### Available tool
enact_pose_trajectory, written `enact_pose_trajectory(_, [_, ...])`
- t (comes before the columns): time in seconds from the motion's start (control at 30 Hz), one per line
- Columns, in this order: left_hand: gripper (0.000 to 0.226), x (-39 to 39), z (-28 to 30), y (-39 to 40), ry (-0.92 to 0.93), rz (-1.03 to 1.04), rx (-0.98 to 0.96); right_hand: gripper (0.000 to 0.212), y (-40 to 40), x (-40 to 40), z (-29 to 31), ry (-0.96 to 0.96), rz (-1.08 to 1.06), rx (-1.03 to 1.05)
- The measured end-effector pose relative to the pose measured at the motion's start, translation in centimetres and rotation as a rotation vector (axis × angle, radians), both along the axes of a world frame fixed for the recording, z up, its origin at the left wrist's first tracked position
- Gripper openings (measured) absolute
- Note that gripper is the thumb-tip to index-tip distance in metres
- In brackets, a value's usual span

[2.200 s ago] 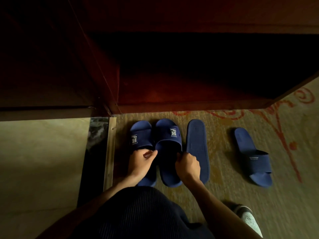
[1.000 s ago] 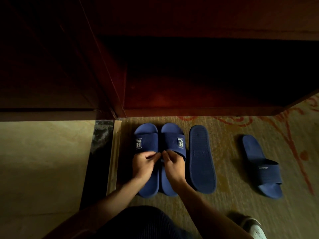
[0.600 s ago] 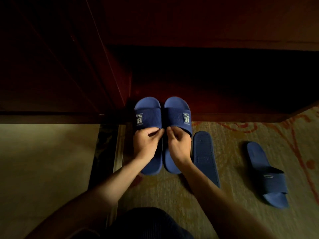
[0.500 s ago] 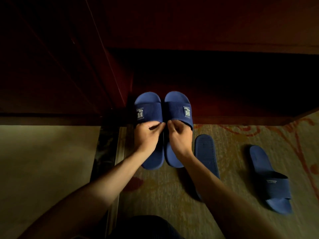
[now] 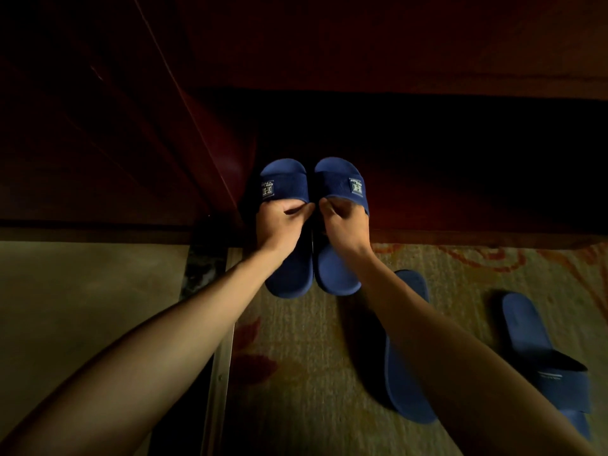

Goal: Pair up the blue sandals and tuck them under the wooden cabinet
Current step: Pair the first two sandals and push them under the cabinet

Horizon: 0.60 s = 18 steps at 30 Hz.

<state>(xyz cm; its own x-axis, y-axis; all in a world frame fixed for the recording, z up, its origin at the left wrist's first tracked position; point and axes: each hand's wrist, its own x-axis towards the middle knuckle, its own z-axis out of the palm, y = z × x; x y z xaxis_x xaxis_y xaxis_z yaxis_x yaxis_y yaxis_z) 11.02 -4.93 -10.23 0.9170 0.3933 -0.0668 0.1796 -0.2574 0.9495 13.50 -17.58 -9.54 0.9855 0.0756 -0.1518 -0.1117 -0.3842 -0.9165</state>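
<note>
Two blue sandals with white strap logos lie side by side, toes pointing into the dark gap under the wooden cabinet (image 5: 394, 44). My left hand (image 5: 279, 225) grips the strap edge of the left sandal (image 5: 284, 185). My right hand (image 5: 342, 225) grips the strap edge of the right sandal (image 5: 340, 182). Their heels stick out over the carpet. A third blue sandal (image 5: 408, 373) lies sole-up on the carpet, partly hidden by my right forearm. A fourth blue sandal (image 5: 543, 357) lies upright at the far right, toes toward me.
A dark red cabinet side panel (image 5: 131, 126) stands to the left of the gap. A patterned carpet (image 5: 296, 373) covers the floor, bordered on the left by a metal threshold strip (image 5: 218, 373) and tiled floor (image 5: 82, 284).
Both hands have pushed the logo pair forward from the carpet, so its toes now reach under the cabinet. The sole-up sandal and the far-right sandal stayed where they were.
</note>
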Motion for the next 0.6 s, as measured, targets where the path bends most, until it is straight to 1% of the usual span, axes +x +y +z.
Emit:
enact_pose_trajectory(0.17, [0.022,0.7,-0.3,0.3,0.006,-0.03,-0.072,0.029,0.1,0.8,0.1,0.031,-0.002,0.017])
enact_pose_trajectory(0.3, [0.027,0.6,-0.1,0.3,0.046,-0.024,-0.066,0.03,0.2,0.8,0.3,0.06,0.001,0.01])
enact_pose_trajectory(0.37, [0.026,0.5,0.3,0.3,0.095,-0.006,-0.081,0.032,0.2,0.8,0.7,0.089,0.015,-0.003])
enact_pose_trajectory(0.43, [0.02,0.2,0.9,0.3,0.138,-0.03,-0.091,0.032,-0.1,0.5,1.5,0.063,0.058,-0.049])
enact_pose_trajectory(0.47, [0.014,-0.4,1.5,0.3,0.139,-0.053,-0.068,0.03,-0.4,0.1,2.0,0.008,0.094,-0.088])
enact_pose_trajectory(0.5, [0.009,-1.1,2.0,0.4,0.128,-0.08,-0.003,0.027,-0.9,-0.5,2.7,-0.065,0.134,-0.145])
enact_pose_trajectory(0.53, [0.008,-2.0,2.6,0.4,0.113,-0.113,0.101,0.024,-1.5,-1.3,3.1,-0.128,0.173,-0.21])
enact_pose_trajectory(0.6, [0.014,-4.0,3.4,0.5,0.099,-0.184,0.308,0.022,-2.5,-3.0,3.5,-0.196,0.213,-0.358])
